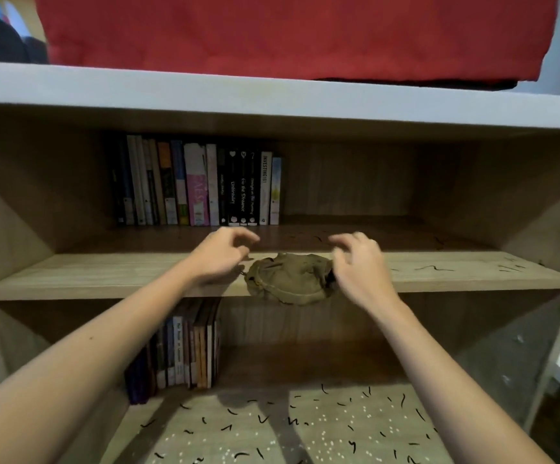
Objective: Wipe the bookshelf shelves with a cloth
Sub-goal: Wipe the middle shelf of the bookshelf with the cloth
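Head view: your left hand (220,254) and right hand (359,266) hover on either side of a crumpled olive cloth (288,279), fingers loosely curled, gripping nothing. The cloth lies on the front edge of the middle shelf (104,272), slightly overhanging. Upright books (198,185) stand behind it, to the left.

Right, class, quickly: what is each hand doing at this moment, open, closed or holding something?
Left hand: open, holding nothing.
Right hand: open, beside the cloth.

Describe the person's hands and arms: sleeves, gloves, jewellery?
Left hand and right hand are bare, no gloves. Forearms bare to the frame edge, no sleeves in view. No watch, ring or bracelet visible. Small dark spot on the left forearm.
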Motion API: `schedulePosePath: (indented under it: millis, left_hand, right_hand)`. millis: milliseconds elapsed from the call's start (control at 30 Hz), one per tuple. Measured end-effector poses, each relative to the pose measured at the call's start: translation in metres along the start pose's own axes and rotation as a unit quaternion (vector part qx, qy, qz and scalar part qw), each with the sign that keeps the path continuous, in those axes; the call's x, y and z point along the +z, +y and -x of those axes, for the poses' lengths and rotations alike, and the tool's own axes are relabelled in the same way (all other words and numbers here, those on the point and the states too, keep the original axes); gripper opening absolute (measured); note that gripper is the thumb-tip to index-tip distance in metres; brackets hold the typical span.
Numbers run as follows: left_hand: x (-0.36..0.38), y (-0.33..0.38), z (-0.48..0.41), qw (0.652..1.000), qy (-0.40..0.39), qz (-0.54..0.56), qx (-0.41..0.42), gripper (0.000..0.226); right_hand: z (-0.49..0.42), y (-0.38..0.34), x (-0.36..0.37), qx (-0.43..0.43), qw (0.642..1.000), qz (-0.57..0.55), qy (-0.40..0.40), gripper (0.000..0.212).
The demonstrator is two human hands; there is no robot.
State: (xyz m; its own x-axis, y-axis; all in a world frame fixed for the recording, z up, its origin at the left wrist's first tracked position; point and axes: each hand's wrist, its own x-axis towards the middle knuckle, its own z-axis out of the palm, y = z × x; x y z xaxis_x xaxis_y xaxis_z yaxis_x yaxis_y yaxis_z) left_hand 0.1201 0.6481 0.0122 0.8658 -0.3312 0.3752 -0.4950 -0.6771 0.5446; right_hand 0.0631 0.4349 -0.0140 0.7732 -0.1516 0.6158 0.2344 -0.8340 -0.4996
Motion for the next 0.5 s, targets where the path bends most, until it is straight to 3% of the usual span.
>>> schedulePosePath:
  millis: [133,267,433,500]
  left_hand:
    - [0.024,-0.004,0.004,0.997,0.004,-0.073,0.001,0.032]
    - [0.036,-0.010,0.006,0.986,0.032,-0.163,0.018,0.033]
    - [0.034,-0.015,0.004,0.988,-0.008,-0.153,0.023,0.034]
    - [0.034,-0.014,0.003,0.988,-0.009,-0.153,0.022,0.034]
  right_hand:
    - [-0.013,-0.043,0.038,-0.010,0.975,0.145,-0.170,0.056]
    - [0.007,-0.033,0.028,-0.029,0.975,0.165,-0.147,0.048]
    - [-0.013,-0.005,-0.008,0.039,0.977,0.148,-0.149,0.034]
    - [-0.022,-0.018,0.004,0.006,0.974,0.158,-0.163,0.032]
